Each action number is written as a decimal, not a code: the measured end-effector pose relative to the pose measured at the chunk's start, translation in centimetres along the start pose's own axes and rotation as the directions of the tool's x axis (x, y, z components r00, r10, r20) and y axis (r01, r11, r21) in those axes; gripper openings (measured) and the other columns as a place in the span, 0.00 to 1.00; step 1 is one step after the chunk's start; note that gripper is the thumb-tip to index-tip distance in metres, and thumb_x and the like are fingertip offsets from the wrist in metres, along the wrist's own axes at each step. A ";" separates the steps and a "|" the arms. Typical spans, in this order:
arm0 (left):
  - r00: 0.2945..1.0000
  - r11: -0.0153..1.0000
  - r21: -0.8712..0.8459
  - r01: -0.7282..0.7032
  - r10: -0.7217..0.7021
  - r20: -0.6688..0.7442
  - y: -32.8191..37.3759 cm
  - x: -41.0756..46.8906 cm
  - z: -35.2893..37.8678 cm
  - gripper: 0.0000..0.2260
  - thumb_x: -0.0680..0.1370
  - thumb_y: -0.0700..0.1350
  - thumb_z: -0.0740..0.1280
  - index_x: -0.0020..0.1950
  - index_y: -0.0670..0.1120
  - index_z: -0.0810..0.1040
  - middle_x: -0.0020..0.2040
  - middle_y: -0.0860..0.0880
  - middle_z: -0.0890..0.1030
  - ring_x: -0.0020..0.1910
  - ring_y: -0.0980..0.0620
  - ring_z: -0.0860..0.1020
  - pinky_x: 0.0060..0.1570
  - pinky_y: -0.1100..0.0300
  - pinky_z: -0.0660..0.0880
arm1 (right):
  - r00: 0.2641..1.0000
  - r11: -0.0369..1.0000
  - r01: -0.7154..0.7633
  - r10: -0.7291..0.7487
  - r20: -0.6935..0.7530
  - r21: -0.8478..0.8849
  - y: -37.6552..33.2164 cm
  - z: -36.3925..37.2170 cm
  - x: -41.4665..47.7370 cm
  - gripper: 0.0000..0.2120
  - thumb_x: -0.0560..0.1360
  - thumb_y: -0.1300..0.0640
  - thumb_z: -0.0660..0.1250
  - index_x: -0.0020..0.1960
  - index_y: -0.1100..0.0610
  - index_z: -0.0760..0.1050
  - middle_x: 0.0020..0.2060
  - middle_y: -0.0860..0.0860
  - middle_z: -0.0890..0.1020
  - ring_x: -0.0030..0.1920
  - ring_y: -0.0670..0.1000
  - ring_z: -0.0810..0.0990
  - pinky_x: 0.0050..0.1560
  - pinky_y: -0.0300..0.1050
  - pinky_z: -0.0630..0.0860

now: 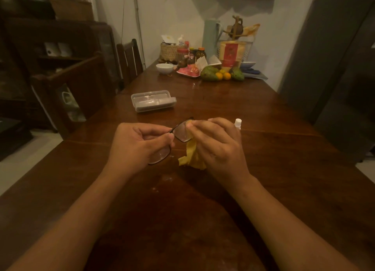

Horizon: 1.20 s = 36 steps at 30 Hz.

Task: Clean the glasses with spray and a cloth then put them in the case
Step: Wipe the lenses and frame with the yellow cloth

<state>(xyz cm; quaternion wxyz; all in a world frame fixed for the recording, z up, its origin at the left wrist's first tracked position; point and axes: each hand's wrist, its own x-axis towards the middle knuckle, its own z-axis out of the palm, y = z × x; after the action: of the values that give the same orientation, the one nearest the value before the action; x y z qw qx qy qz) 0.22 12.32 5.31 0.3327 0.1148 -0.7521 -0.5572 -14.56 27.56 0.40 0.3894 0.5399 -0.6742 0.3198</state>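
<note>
Black-framed glasses [180, 131] hang above the wooden table [274, 149], tilted, one lens low by my left palm. My left hand [140, 142] pinches the frame near the bridge. My right hand [215, 142] pinches a yellow cloth [192, 157] against the upper lens; the cloth's loose end hangs below. A small white spray bottle [238, 123] stands just behind my right hand, mostly hidden. The clear plastic case [153, 101] lies shut on the table, further back and to the left.
At the table's far end stand a white bowl [164, 68], jars, a woven basket [169, 51], a red-and-yellow packet and a plate with fruit [211, 73]. A dark chair [129, 59] stands at the left side. A grey door or cabinet is on the right.
</note>
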 end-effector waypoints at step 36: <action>0.959 0.931 -0.231 0.284 -0.280 0.053 0.2 0.7 -0.5 0.10 0.62 0.41 0.78 0.42 0.40 0.86 0.39 0.40 0.87 0.35 0.48 0.85 0.33 0.60 0.80 | 0.967 0.966 0.202 -0.223 0.124 0.159 -3.6 -0.7 0.3 0.12 0.78 0.55 0.71 0.61 0.51 0.83 0.60 0.46 0.84 0.61 0.54 0.77 0.50 0.58 0.73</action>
<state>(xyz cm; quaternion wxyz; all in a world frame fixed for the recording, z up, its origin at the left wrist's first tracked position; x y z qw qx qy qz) 0.06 11.62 5.78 0.2534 0.1759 -0.6594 -0.6856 -10.98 27.30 1.01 0.3328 0.6573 -0.6132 0.2851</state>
